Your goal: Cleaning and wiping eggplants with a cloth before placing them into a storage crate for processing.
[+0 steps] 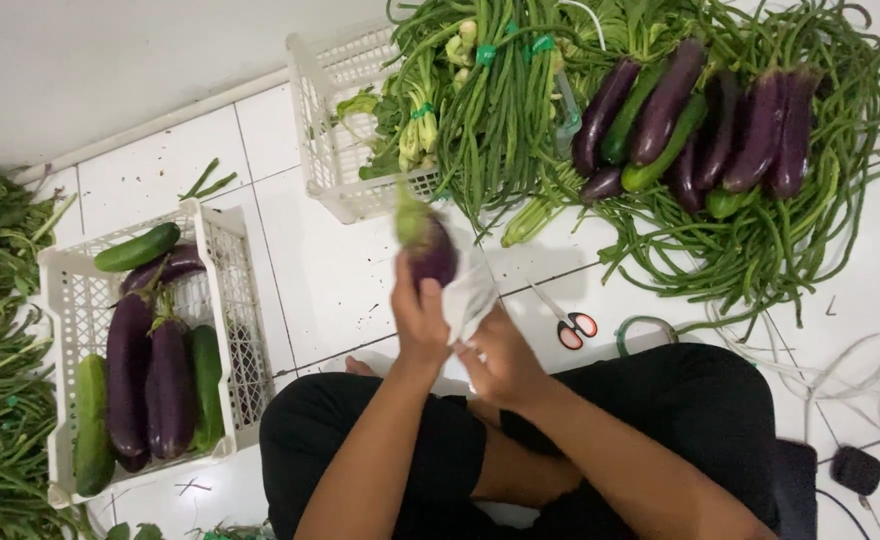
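**A:** Eggplant (432, 250), the purple one, is up in the air above the white tiled floor (320, 270), in front of the seated person's knees. The left hand (418, 318) has its fingers closed around the lower end, green cap pointing up.

**B:** And the right hand (500, 362)?

**A:** Just beside it, fingers pinched on a thin clear plastic bag (470, 296) that touches the eggplant's side. How far the bag covers it I cannot tell; the picture is blurred there.

**B:** What lies around?

**A:** Near the floor's left edge, a white crate (60, 300) with eggplants and cucumbers. Toward the far edge, a second white crate (325, 110), then a heap of long beans (790, 230) carrying more eggplants (660, 105). Red-handled scissors (572, 325) lie on the tiles just right of the hands.

**B:** Risks?

**A:** My guess: the grip is only at one end, so a smooth skin could slip and drop onto the tiles. The thin bag could also tear on the stem cap if tugged.
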